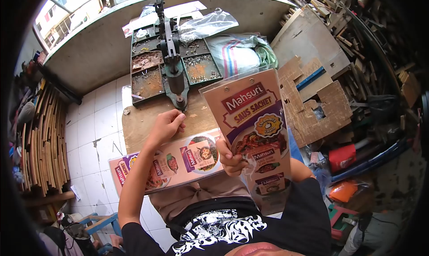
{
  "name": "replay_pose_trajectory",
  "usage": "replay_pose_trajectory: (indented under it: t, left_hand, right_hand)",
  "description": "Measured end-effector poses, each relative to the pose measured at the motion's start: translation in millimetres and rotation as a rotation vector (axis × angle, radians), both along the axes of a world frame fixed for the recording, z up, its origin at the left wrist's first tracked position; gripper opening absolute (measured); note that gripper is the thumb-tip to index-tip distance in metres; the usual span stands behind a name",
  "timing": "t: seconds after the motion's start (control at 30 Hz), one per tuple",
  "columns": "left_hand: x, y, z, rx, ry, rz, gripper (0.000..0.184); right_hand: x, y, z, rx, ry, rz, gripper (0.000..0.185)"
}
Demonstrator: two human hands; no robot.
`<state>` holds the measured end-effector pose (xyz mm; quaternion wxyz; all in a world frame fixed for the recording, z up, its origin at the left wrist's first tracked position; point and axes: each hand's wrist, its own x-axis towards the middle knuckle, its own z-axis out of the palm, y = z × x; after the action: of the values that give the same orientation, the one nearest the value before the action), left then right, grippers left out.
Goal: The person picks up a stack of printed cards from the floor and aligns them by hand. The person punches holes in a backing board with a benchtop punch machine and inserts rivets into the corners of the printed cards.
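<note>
My right hand (230,160) grips the edge of a tall laminated Mahsuri sauce sign (250,117), which stands tilted in front of me. Two metal eyelets (251,81) show near its top edge. A second printed sign (178,164) of the same kind lies across my lap at the bench edge, under my left forearm. My left hand (167,127) is closed, fingers curled, over the wooden bench top (138,126); whatever it may hold is hidden. Just beyond it stands a hand-lever eyelet press (176,81), apart from both signs.
Metal trays (199,68) of small metal parts flank the press. A clear plastic bag (208,26) and a striped sack (237,55) lie behind. Cut boards (317,104) and scrap wood (357,50) pile up at right; wooden strips (44,135) lean at left.
</note>
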<state>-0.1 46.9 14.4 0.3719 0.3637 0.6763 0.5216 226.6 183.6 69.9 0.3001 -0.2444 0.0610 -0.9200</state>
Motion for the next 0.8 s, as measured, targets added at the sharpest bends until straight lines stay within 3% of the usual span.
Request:
replay_pose_trajectory:
  t: [0.03,0.13,0.2,0.27,0.33,0.43,0.53,0.6,0.7,0.8]
  left_hand:
    - [4,-2,11,-0.058,0.138,-0.026,0.026]
    - [23,-16,53,0.043,0.187,-0.004,0.024]
    - [35,-30,80,0.134,0.088,-0.002,0.027]
    - [48,-41,105,0.391,-0.208,-0.028,0.035]
    - [55,-50,107,0.467,-0.246,0.001,0.043]
    - [70,-58,118,0.532,-0.302,0.113,0.047]
    - [74,-73,114,0.456,-0.218,0.162,0.032]
    - [80,-89,109,0.501,-0.226,0.254,0.023]
    - [87,-121,94,0.574,-0.316,0.379,0.016]
    - [89,-158,74,0.642,-0.343,0.436,0.016]
  right_hand:
    - [-2,-3,0,0.0,0.005,0.003,0.061]
    - [-4,-14,-1,-0.074,0.007,0.084,0.06]
    - [-7,-21,-2,-0.092,-0.045,0.128,0.065]
    - [-16,-29,-5,-0.137,-0.02,0.165,0.068]
    - [-21,-41,0,-0.188,-0.002,0.209,0.072]
    - [-20,-55,6,0.012,-0.117,0.112,0.069]
    - [-23,-66,-7,0.057,-0.15,0.082,0.067]
    - [-17,-68,-18,0.201,-0.206,-0.073,0.065]
    - [3,-61,-41,0.716,-0.274,-0.546,0.064]
    - [20,-21,-31,1.005,-0.291,-0.564,0.064]
